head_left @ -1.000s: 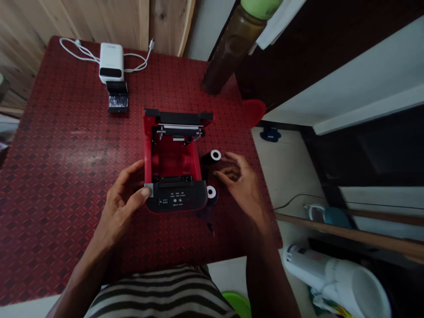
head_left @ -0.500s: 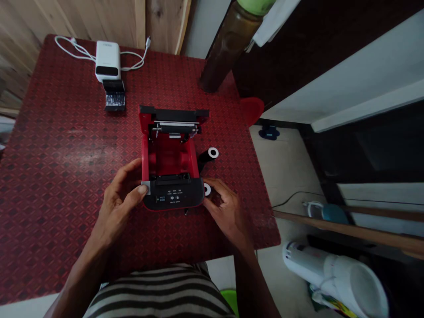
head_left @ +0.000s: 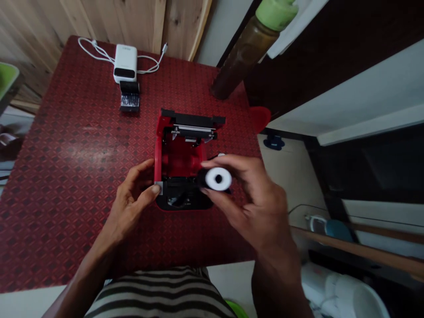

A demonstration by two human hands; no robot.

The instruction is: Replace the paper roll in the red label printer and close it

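Up over the front right part of the box (head_left: 182, 159) has come a roll (head_left: 211, 179), picked up from beside it by the right hand (head_left: 261, 198). Under them is the red table (head_left: 66, 207). The box sits on it with its lid (head_left: 194, 120) standing up at the far side, so its red hollow shows. The right hand is partly closed and pinches the roll, fingers above, thumb below. The left hand (head_left: 134, 194) is half open and holds the box's front left corner, thumb on top, fingers at the side. The roll is much nearer the right hand. From the hollow, it lies right and toward the person. Its white end looks up at us, and its long way seems to run down and left. I can't tell if it touches the box. A bit of another roll (head_left: 221, 155) peeks out behind the right fingers.
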